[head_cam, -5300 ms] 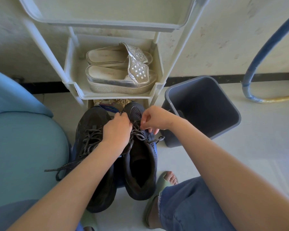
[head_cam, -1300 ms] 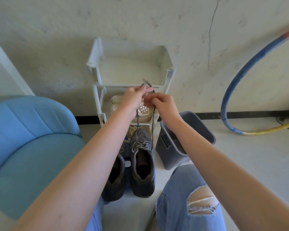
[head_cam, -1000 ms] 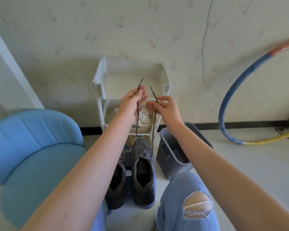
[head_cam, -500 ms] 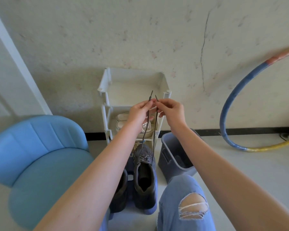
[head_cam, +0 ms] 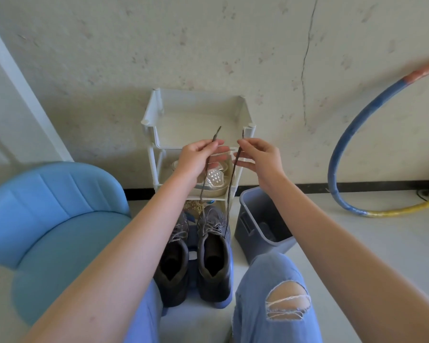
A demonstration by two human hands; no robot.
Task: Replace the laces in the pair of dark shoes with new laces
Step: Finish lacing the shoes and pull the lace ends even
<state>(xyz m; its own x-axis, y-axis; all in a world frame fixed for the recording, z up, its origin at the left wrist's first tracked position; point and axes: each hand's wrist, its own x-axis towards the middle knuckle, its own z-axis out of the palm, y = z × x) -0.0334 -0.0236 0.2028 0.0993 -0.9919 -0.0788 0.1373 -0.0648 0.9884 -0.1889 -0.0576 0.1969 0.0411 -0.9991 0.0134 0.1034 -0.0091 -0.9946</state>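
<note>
While we hold up the lace ends, the shoes sit at six o'clock.
Our left hand and right hand each pinch one end, held apart, probably to even the lengths; a forearm covers part of one shoe, and whether the lace is new we cannot tell.

— What is standing against the wall?
— A white plastic rack is standing there, with pale sandals sitting on its middle shelf. A thin crack is running down the stained plaster to its right.
— And on the floor?
— A blue padded chair is sitting at the left, a grey bin is standing just right of the rack, and a blue and yellow hoop is leaning on the wall. A black skirting strip is running along its base. Soft light is falling evenly.
</note>
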